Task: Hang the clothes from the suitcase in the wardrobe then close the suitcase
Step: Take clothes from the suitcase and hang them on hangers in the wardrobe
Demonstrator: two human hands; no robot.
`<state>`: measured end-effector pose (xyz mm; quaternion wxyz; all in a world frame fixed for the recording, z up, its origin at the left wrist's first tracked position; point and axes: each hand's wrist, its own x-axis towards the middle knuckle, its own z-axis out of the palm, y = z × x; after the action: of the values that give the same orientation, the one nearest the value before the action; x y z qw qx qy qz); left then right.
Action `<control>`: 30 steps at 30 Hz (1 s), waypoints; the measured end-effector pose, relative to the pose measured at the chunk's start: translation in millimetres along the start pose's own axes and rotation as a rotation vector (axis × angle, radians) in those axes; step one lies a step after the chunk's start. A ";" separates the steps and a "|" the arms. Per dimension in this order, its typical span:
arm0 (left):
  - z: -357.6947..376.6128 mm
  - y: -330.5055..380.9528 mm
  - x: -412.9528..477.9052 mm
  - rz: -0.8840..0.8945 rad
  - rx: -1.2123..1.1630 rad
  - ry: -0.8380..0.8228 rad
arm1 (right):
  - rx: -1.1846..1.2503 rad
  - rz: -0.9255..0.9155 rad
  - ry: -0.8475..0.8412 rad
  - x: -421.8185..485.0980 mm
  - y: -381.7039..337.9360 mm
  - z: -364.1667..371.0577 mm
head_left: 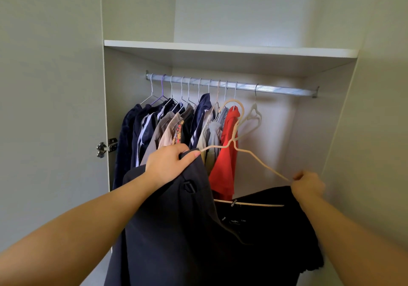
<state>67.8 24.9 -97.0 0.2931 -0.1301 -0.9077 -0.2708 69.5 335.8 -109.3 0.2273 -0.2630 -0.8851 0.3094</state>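
Head view: left hand [171,164] grips the dark garment [198,230] at its left shoulder; right hand [308,183] pinches the beige hanger [249,153] at its right end. Both are held near, below the wardrobe rail [276,88], right of the red shirt [225,153].

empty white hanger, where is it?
Head view: the empty white hanger hangs on the rail, right of the red garment, last in the row.
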 end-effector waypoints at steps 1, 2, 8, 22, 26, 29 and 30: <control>1.5 1.1 -0.6 0.004 -0.006 0.002 | -0.035 0.026 0.003 -0.7 -0.2 0.5; 2.2 2.2 -0.6 0.009 -0.007 0.005 | -0.070 0.055 0.012 -0.9 0.8 0.9; -0.1 3.9 1.6 -0.006 -0.024 0.022 | 0.028 0.112 -0.041 2.6 14.2 -4.0; 7.4 -13.4 -0.8 0.360 0.312 -0.037 | 0.175 0.117 0.059 -2.4 6.5 -9.1; 25.9 6.3 6.8 0.176 0.295 -0.011 | 0.444 -0.004 0.027 -14.9 -36.0 -1.0; 33.0 19.9 21.9 0.062 0.278 -0.032 | 0.613 -0.070 -0.076 -17.2 -63.4 1.8; 34.9 21.7 29.9 0.038 0.250 -0.031 | 0.656 -0.078 -0.102 -13.4 -68.8 1.3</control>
<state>36.5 64.8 -93.8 0.2979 -0.1141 -0.9362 -0.1477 56.5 281.1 -67.5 0.2669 -0.1260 -0.7579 0.5817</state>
